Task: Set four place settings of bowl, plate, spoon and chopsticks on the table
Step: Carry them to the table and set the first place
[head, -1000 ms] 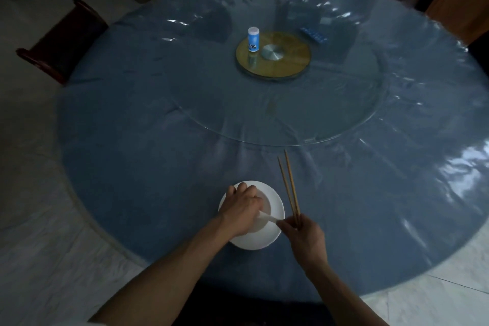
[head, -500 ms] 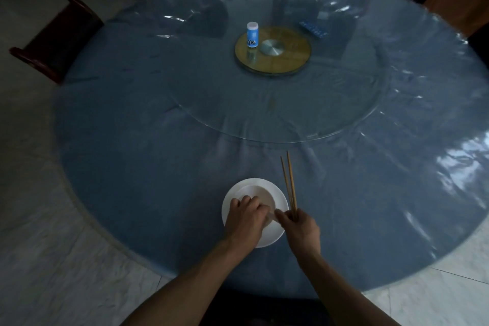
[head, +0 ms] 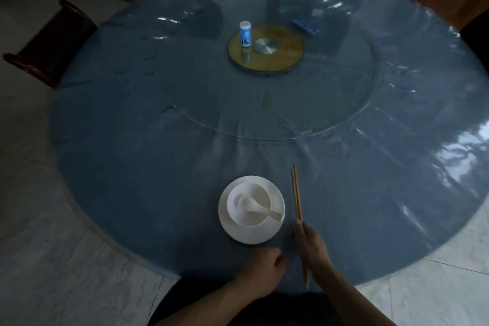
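A white ceramic spoon (head: 258, 209) is seen in a white bowl (head: 248, 204) on a round white plate (head: 251, 230). Thin wooden chopsticks (head: 297, 194) are pinched by the right hand (head: 312, 246) fingers; the left hand (head: 262, 270) fingers are loosely curled, empty.

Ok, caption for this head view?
Right hand lays chopsticks beside a plate holding bowl and spoon; left hand idle.
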A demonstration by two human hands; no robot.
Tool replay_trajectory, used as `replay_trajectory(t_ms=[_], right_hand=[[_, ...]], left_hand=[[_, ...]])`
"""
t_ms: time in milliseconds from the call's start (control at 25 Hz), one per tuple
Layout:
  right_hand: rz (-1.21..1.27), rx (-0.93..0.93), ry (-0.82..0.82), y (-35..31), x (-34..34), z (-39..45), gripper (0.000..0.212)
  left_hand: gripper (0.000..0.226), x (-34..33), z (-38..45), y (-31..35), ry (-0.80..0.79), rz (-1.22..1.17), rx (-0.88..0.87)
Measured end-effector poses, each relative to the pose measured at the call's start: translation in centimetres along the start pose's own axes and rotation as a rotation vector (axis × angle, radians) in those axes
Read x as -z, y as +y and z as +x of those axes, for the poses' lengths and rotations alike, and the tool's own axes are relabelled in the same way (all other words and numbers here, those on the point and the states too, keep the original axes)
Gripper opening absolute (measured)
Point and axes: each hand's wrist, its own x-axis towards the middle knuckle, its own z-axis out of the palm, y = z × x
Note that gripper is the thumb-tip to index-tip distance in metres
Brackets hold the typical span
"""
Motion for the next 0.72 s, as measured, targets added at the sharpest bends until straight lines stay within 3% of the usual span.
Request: replay_trajectory(t_ms=[120,200,480,600,720], right_hand=[[0.039,0.024,-0.03,-0.4,-0.6,0.7,0.039],[0.023,0.013,-0.057,-0.4,-1.1,1.3,0.038],[-0.128,0.008,-0.124,0.6,-2.0,1.3,0.029],[-0.192,0.016,-0.129,1.0,-2.1,1.1,0.031],[-0.156,0.019,-0.161,1.0,-1.9,0.6,0.019]], left_hand=[[0.019,-1.2,0.8,-0.2,-0.154,-0.358,0.195],[0.016,-1.4,1.1,-0.2,-0.138,-0.495,0.244],[0.022,-1.0,1.5,-2.4,-0.084,-0.581,0.301],[0.02,-0.9,1.4,-2.5,-0.017,-0.638,0.321],[0.02,-0.9,1.6,-2.5,0.072,-0.654,0.36]])
